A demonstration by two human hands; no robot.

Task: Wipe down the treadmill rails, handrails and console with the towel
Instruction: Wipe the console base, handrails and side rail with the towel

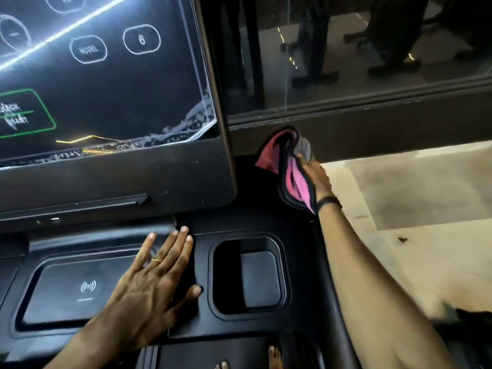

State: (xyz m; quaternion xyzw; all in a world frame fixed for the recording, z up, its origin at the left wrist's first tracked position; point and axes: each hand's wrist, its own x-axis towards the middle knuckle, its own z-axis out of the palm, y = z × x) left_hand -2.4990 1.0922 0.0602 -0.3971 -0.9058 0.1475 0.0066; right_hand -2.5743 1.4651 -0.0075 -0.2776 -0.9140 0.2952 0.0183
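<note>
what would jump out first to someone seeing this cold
Probably the pink towel, gripped in the right hand just right of the screen, bright against the black treadmill. Next, the screen's peeling lower right corner, and the left hand resting flat on the tray below it.

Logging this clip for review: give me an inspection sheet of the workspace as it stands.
Surface: black console deck with a charging pad and a cup recess.
Job's things: pink towel at the deck's far right edge; screen shows white residue along its lower edge.
Clutter: nothing seen.
Grips: right hand holds the towel; left hand rests flat on the deck.
Cables: nothing seen.
Surroundings: glass wall, pale floor.
</note>
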